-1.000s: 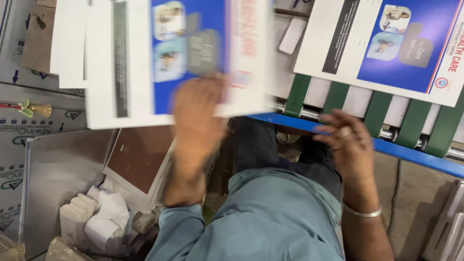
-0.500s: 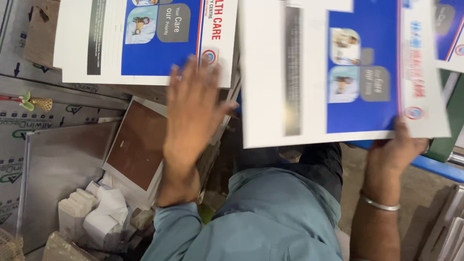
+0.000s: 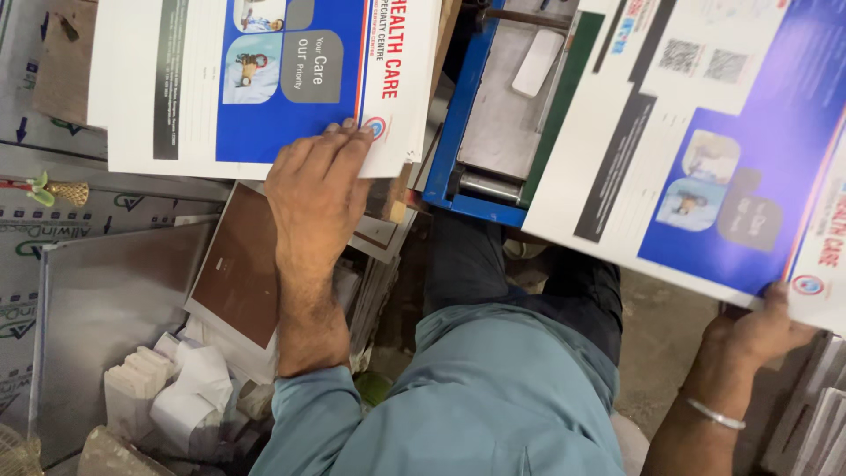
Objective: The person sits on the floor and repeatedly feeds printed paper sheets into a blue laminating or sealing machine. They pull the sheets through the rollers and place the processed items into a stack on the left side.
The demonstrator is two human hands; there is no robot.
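Pressing down: left hand lies flat, fingers spread a bit, fingertips on the lower edge of a printed sheet that's white with a blue panel and small photos.
Left sheet: sits to the left of the blue machine frame, looks like the top of a pile, though I can't really see how deep it goes.
Right hand: right hand is closed on the lower corner of a second printed sheet, thumb over the edge, a thin metal bangle on that wrist.
Right sheet: same blue-and-white design, tilted, held up just right of the machine frame and covering part of it.
Below left hand: brown board, left of and lower than the frame.
Further out: folded white paper bits in a grey metal tray, well left of the frame.
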